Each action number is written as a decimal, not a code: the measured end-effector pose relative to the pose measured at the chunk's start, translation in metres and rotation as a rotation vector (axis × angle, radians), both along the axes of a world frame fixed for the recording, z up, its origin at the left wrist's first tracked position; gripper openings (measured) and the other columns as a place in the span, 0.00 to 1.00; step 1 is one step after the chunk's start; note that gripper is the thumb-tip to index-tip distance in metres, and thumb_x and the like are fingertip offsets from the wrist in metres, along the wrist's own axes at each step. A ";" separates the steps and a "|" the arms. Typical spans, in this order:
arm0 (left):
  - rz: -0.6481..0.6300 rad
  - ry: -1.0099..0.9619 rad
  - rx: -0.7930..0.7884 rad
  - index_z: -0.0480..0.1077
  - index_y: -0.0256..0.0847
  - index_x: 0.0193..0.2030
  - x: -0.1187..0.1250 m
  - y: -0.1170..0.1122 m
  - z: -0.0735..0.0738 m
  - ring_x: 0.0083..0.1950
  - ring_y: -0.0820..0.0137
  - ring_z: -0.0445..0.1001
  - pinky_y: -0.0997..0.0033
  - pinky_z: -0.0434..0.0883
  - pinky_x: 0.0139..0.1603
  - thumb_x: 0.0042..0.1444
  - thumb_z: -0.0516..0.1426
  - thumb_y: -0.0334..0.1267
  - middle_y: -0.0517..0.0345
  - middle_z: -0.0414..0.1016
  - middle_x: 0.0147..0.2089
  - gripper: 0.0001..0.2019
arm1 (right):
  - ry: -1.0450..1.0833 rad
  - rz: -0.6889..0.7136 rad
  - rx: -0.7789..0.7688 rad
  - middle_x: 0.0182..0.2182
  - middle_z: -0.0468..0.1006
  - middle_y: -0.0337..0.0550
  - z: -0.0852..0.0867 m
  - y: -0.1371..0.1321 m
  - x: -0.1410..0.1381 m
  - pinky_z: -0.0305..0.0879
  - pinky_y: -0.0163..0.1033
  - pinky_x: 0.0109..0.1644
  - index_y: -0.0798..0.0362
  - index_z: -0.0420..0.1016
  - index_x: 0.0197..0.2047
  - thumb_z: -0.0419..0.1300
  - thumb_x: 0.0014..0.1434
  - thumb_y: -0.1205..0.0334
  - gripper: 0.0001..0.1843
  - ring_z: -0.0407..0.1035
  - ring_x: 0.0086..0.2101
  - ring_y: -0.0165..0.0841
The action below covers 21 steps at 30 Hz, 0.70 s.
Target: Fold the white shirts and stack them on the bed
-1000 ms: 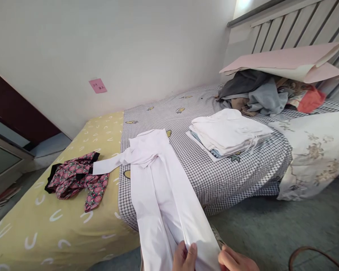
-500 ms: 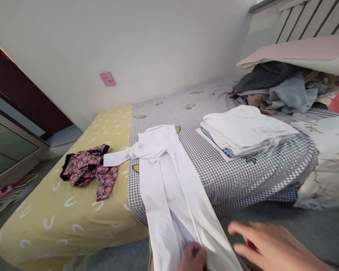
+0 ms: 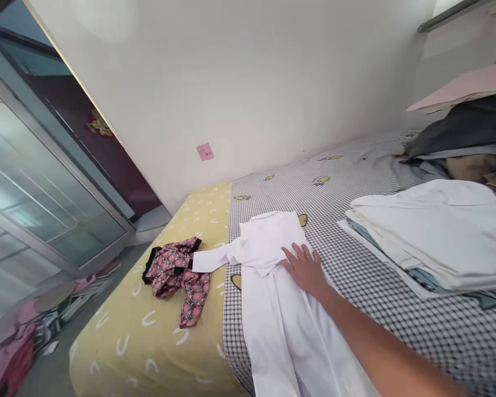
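A long white garment (image 3: 273,286) lies stretched along the checked bedsheet (image 3: 355,242), one sleeve reaching left onto the yellow sheet (image 3: 157,331). My right hand (image 3: 303,267) rests flat on the garment's upper part, fingers spread, arm coming in from the lower right. My left hand is out of sight. A crumpled pink floral cloth (image 3: 177,273) lies on the yellow sheet, left of the sleeve.
A stack of folded white clothes (image 3: 434,237) sits on the bed at the right. Behind it lies a heap of dark and grey clothes (image 3: 463,138) under a pink board (image 3: 467,85). A glass sliding door (image 3: 37,182) and floor clutter (image 3: 33,325) are at the left.
My right hand has reached forward from the garment's lower end to lie flat on its upper part. My left hand has dropped out of view. The camera has swung left and closer.
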State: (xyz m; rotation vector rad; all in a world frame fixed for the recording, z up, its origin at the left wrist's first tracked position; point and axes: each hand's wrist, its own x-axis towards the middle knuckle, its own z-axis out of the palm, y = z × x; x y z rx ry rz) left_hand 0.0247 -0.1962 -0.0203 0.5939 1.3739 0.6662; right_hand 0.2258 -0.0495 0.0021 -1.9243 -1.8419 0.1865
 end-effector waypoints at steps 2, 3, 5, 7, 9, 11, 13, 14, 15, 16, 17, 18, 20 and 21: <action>0.134 -0.023 0.003 0.67 0.53 0.64 -0.027 -0.004 0.009 0.43 0.56 0.82 0.50 0.81 0.36 0.52 0.50 0.76 0.44 0.82 0.48 0.41 | -0.108 0.024 -0.019 0.75 0.55 0.44 -0.018 0.002 0.000 0.41 0.69 0.71 0.40 0.59 0.74 0.38 0.72 0.43 0.32 0.44 0.73 0.54; 0.196 -0.016 0.015 0.70 0.48 0.61 -0.042 -0.005 0.015 0.41 0.59 0.82 0.54 0.82 0.37 0.57 0.53 0.71 0.45 0.82 0.45 0.36 | -0.127 0.022 -0.021 0.75 0.55 0.43 -0.024 0.002 0.000 0.41 0.69 0.71 0.39 0.59 0.74 0.37 0.72 0.43 0.33 0.44 0.73 0.54; 0.326 -0.030 0.048 0.75 0.44 0.51 -0.071 -0.001 0.035 0.36 0.64 0.82 0.63 0.81 0.36 0.61 0.59 0.56 0.49 0.82 0.37 0.20 | -0.137 0.009 -0.025 0.75 0.54 0.41 -0.030 0.002 0.000 0.41 0.69 0.71 0.38 0.58 0.75 0.35 0.72 0.42 0.33 0.44 0.73 0.54; 0.495 -0.074 0.103 0.75 0.42 0.41 -0.093 0.019 0.059 0.32 0.73 0.80 0.76 0.78 0.34 0.64 0.59 0.38 0.56 0.80 0.31 0.04 | -0.143 -0.003 -0.021 0.75 0.54 0.41 -0.032 0.002 0.000 0.41 0.69 0.72 0.38 0.58 0.75 0.35 0.72 0.42 0.34 0.45 0.73 0.54; 0.749 -0.143 0.129 0.72 0.38 0.34 -0.105 0.052 0.081 0.24 0.79 0.75 0.82 0.74 0.27 0.66 0.55 0.29 0.61 0.77 0.27 0.09 | -0.152 -0.012 -0.008 0.75 0.55 0.40 -0.032 0.003 -0.002 0.41 0.69 0.72 0.38 0.58 0.74 0.36 0.71 0.41 0.34 0.45 0.73 0.54; 0.807 -0.150 0.151 0.70 0.37 0.30 -0.109 0.091 0.096 0.21 0.80 0.72 0.84 0.71 0.23 0.67 0.55 0.31 0.62 0.74 0.24 0.12 | -0.161 -0.021 0.014 0.74 0.56 0.40 -0.034 0.003 -0.003 0.41 0.68 0.72 0.38 0.59 0.74 0.37 0.71 0.41 0.34 0.46 0.72 0.54; 0.790 -0.141 0.166 0.68 0.36 0.28 -0.106 0.127 0.101 0.21 0.81 0.71 0.85 0.69 0.21 0.66 0.57 0.34 0.63 0.73 0.24 0.13 | -0.160 -0.030 0.036 0.74 0.58 0.39 -0.038 0.004 -0.004 0.42 0.68 0.72 0.38 0.60 0.74 0.37 0.71 0.41 0.34 0.47 0.72 0.53; 0.784 -0.138 0.169 0.68 0.36 0.28 -0.104 0.143 0.100 0.20 0.82 0.69 0.86 0.68 0.20 0.66 0.58 0.34 0.63 0.73 0.24 0.14 | -0.157 -0.031 0.046 0.74 0.58 0.39 -0.039 0.004 -0.004 0.42 0.68 0.71 0.38 0.60 0.74 0.37 0.71 0.41 0.34 0.48 0.72 0.54; 0.777 -0.135 0.167 0.68 0.35 0.28 -0.101 0.156 0.098 0.20 0.83 0.68 0.86 0.67 0.19 0.66 0.58 0.35 0.64 0.71 0.24 0.14 | -0.152 -0.033 0.055 0.73 0.58 0.40 -0.040 0.005 -0.004 0.42 0.68 0.71 0.38 0.60 0.73 0.38 0.71 0.40 0.34 0.48 0.72 0.54; 0.770 -0.131 0.161 0.67 0.36 0.28 -0.099 0.168 0.096 0.19 0.83 0.65 0.86 0.64 0.17 0.66 0.59 0.36 0.66 0.69 0.23 0.14 | -0.147 -0.035 0.060 0.73 0.59 0.40 -0.040 0.005 -0.004 0.42 0.69 0.71 0.38 0.61 0.73 0.38 0.70 0.39 0.34 0.49 0.72 0.54; 0.766 -0.124 0.154 0.66 0.36 0.28 -0.096 0.178 0.093 0.18 0.84 0.62 0.86 0.61 0.16 0.67 0.58 0.37 0.69 0.66 0.22 0.15 | -0.143 -0.036 0.063 0.73 0.59 0.40 -0.041 0.005 -0.004 0.42 0.69 0.71 0.38 0.61 0.73 0.39 0.70 0.39 0.34 0.49 0.71 0.54; 0.763 -0.115 0.146 0.65 0.36 0.28 -0.094 0.187 0.092 0.17 0.85 0.58 0.86 0.58 0.14 0.67 0.58 0.39 0.72 0.62 0.21 0.16 | -0.141 -0.039 0.068 0.73 0.60 0.40 -0.040 0.005 -0.004 0.43 0.69 0.71 0.37 0.62 0.73 0.40 0.70 0.39 0.34 0.50 0.71 0.54; 0.748 -0.091 0.137 0.64 0.38 0.28 -0.092 0.200 0.092 0.15 0.85 0.51 0.85 0.52 0.13 0.68 0.56 0.40 0.75 0.55 0.20 0.16 | -0.136 -0.041 0.084 0.72 0.61 0.40 -0.038 0.006 -0.004 0.43 0.69 0.71 0.38 0.63 0.72 0.42 0.70 0.40 0.32 0.51 0.71 0.55; 0.735 -0.076 0.141 0.63 0.38 0.28 -0.092 0.205 0.095 0.15 0.85 0.48 0.84 0.50 0.13 0.69 0.56 0.40 0.76 0.53 0.20 0.16 | -0.131 -0.040 0.093 0.72 0.62 0.41 -0.037 0.006 -0.005 0.44 0.69 0.71 0.38 0.64 0.72 0.43 0.70 0.41 0.32 0.52 0.70 0.55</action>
